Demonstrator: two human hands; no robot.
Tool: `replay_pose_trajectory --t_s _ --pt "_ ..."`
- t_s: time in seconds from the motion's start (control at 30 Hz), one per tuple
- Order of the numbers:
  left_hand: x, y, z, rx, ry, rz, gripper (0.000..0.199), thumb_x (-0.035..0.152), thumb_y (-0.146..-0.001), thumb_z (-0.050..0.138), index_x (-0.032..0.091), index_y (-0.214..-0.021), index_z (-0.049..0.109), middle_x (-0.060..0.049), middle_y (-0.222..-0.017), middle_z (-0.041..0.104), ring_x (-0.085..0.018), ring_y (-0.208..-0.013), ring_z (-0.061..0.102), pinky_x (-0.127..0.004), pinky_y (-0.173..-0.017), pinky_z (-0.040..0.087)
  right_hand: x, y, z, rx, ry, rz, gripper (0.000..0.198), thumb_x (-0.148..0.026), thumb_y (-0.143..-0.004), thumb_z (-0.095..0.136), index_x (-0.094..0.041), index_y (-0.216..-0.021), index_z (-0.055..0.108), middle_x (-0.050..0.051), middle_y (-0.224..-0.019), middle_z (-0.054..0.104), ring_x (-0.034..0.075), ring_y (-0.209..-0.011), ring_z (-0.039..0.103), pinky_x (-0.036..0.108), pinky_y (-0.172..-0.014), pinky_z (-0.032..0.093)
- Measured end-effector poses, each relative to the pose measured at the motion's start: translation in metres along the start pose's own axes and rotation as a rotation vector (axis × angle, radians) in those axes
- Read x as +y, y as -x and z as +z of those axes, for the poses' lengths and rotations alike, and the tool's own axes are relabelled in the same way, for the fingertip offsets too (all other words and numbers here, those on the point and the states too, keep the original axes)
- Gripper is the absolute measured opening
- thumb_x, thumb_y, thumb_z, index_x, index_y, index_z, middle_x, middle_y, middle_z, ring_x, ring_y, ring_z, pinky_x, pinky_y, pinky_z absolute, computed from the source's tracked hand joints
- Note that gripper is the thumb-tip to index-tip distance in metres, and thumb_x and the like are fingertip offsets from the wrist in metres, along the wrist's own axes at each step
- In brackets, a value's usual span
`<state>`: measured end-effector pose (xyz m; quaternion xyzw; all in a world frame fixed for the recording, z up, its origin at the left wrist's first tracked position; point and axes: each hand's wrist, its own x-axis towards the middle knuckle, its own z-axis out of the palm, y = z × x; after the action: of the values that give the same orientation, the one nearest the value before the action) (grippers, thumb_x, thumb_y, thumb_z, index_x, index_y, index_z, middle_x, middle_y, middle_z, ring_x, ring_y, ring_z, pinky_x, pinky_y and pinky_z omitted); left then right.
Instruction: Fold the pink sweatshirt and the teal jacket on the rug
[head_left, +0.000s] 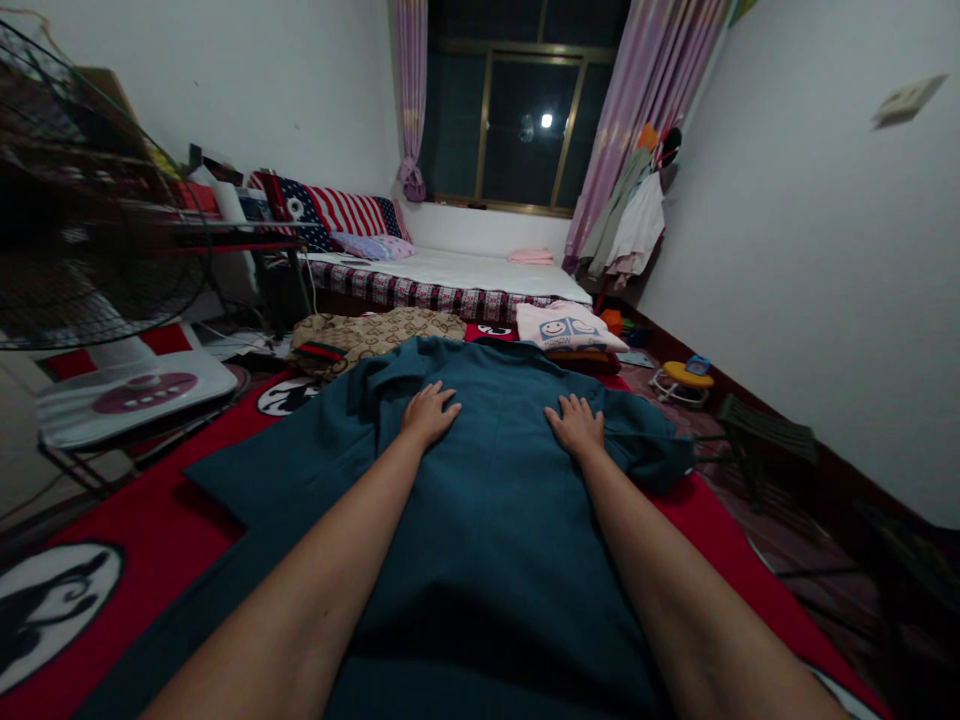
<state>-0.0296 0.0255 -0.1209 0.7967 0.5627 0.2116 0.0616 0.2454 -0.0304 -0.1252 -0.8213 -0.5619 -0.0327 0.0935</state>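
While both arms reach forward, the left hand (429,415) and the right hand (577,425) lie palm down on a teal garment (495,470), well apart from each other. Both hands are flat, with the fingers loosely spread and pointing away from the person; neither pinches the cloth. The garment is laid out on a red blanket (150,540) (the one with dark figures in white ovals), its collar at the far end and its lower part running back under the forearms. One sleeve slants out to the left over the blanket; the other lies bunched to the right, just beside the right hand.

Past the collar, a brown patterned cloth (397,330) lies rumpled on the left, and a pale folded top (570,328) with smiling faces rests on the right. Farther back stands a bed (480,268) with a white sheet, below a dark window (525,140). To the left are a fan (45,200) and a chair (67,410); to the right, on the floor, stands a yellow stool (679,376) with a small blue thing (699,364) on top.
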Motion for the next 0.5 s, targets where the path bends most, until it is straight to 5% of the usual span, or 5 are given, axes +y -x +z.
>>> replay_pose_trajectory --t_s 0.5 --pt "0.0004 -0.0001 0.0031 0.017 -0.086 0.030 0.045 0.042 -0.092 0.045 0.023 -0.131 0.056 -0.008 -0.146 0.044 -0.023 -0.135 0.040 -0.036 -0.110 0.033 -0.0032 0.0058 -0.0055 0.029 -0.004 -0.010 0.057 -0.048 -0.095 0.029 -0.016 -0.140 0.042 0.011 -0.151 0.035 0.029 -0.139 0.028 0.052 -0.110 0.022"
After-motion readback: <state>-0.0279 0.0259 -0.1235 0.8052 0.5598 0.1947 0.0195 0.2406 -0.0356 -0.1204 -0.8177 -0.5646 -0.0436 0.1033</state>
